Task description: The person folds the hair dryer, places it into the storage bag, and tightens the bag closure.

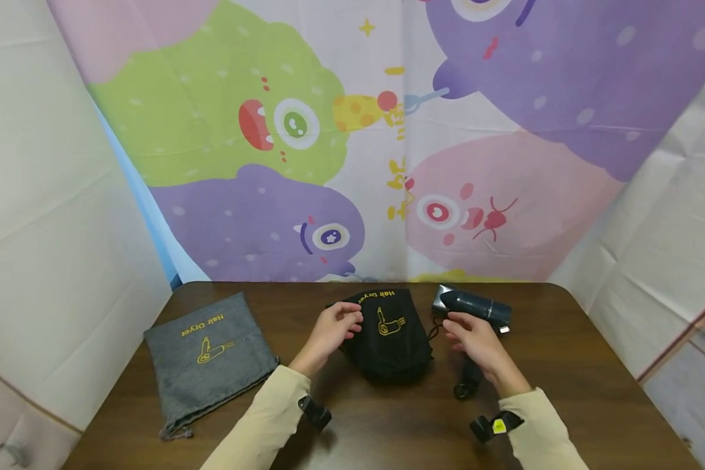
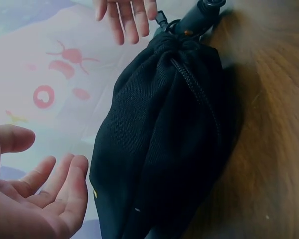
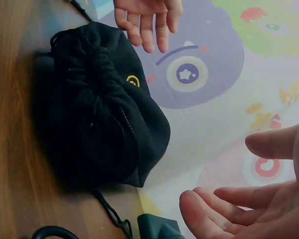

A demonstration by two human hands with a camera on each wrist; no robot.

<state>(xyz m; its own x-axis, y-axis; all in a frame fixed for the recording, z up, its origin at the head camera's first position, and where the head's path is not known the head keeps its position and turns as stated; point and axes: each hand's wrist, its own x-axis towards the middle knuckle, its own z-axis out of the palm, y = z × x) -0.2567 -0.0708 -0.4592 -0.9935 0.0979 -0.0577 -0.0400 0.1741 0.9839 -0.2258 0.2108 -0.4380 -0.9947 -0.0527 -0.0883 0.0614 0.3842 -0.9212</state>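
Note:
A black drawstring bag [image 1: 390, 349] printed with a yellow hair dryer drawing and lettering lies on the table, its body bulging and its mouth gathered. My left hand [image 1: 331, 329] is at the bag's left side, fingers relaxed and loosely bent, holding nothing. On the other side, my right hand [image 1: 476, 339] hovers with relaxed fingers between the bag and a dark hair dryer [image 1: 476, 307], overlapping the dryer in the head view. The dryer has a shiny silver end, and its handle [image 1: 469, 377] points toward me, partly hidden by the right hand. Both wrist views show empty palms beside the bag.
A flat grey drawstring bag [image 1: 211, 356] with the same yellow print lies at the left of the brown table [image 1: 388, 431]. A black cord [image 3: 112, 211] trails from the black bag. Behind the table hangs a cartoon-printed curtain [image 1: 382, 248].

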